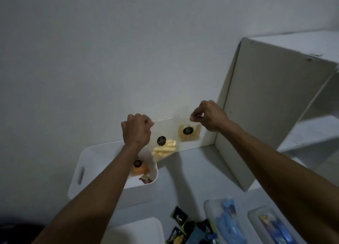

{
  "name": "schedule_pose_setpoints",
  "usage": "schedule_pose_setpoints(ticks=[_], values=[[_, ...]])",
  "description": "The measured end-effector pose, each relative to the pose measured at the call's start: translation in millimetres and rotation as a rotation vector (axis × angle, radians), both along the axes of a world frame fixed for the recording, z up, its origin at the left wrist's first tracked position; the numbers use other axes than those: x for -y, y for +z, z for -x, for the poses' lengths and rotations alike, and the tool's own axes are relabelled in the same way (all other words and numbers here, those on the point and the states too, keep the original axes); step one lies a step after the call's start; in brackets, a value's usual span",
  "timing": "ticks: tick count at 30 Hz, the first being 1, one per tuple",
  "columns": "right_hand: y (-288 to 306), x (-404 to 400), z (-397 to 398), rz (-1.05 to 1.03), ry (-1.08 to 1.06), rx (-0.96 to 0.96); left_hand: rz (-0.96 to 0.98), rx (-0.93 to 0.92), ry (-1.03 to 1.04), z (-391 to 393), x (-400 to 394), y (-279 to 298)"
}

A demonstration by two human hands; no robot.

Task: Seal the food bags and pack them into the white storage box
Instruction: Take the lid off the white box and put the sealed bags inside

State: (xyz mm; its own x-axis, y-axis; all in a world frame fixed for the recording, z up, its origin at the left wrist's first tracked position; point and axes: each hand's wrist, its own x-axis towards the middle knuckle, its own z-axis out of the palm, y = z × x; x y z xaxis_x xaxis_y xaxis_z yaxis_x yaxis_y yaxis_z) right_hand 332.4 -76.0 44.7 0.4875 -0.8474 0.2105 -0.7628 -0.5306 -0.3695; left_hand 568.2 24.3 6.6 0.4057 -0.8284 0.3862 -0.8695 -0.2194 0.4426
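Note:
I hold a clear food bag with pale yellow sticks and a round black sticker up in the air by its top edge. My left hand pinches the left end, my right hand the right end. Below stands the white storage box, and inside it lie a bag with orange pieces and a small dark packet. Another clear bag with brownish food leans against the wall behind.
A white shelf unit stands at the right. On the table near me lie several green and black snack packets, two clear containers with blue items, and a white lid.

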Motion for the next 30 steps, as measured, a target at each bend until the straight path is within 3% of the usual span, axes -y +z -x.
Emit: schedule_pose_setpoints(ticks=[5, 10, 22, 30], values=[[45, -67, -49, 0.05, 0.087, 0.145, 0.017, 0.015, 0.044, -57, -58, 35], [35, -110, -107, -0.008, 0.162, 0.167, -0.01, -0.008, 0.092, -102, -93, 28], [-99, -109, -174, -0.18, 0.194, -0.092, -0.188, -0.042, 0.054, -125, -71, -65], [-170, -89, -183, -0.031, 0.141, -0.196, -0.338, -0.05, 0.043, -119, -30, -131]])
